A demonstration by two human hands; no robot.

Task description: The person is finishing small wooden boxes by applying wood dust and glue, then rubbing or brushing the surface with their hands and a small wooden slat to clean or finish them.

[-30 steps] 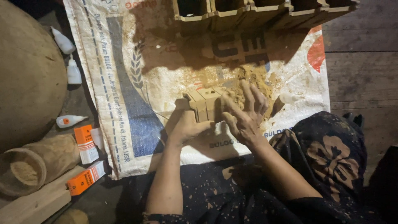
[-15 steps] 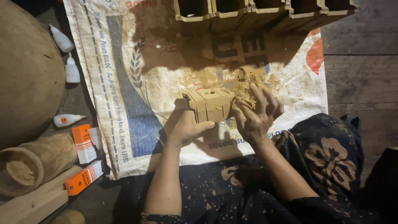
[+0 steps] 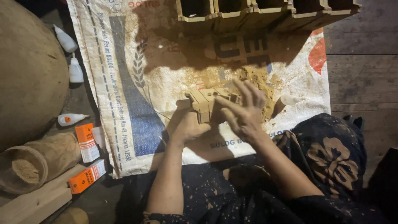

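A small block of several joined wooden slats (image 3: 206,104) sits low over a white woven sack (image 3: 137,87) spread on the floor. My left hand (image 3: 187,124) grips the block from its left and underside. My right hand (image 3: 243,111) lies flat against the block's right side with fingers spread. A heap of sawdust (image 3: 257,85) lies on the sack just behind the hands. A small white bottle (image 3: 290,100) lies on the sack to the right of my right hand.
A row of open wooden boxes (image 3: 265,10) stands at the sack's far edge. Left of the sack lie three white glue bottles (image 3: 71,119), two orange cartons (image 3: 86,142), a hollow wooden cylinder (image 3: 37,159), a large rounded wooden form (image 3: 29,70) and a plank (image 3: 37,203).
The block has been lifted and turned a little. My right hand has slid from on top of it to its right side, fingers still spread. My left hand keeps its grip.
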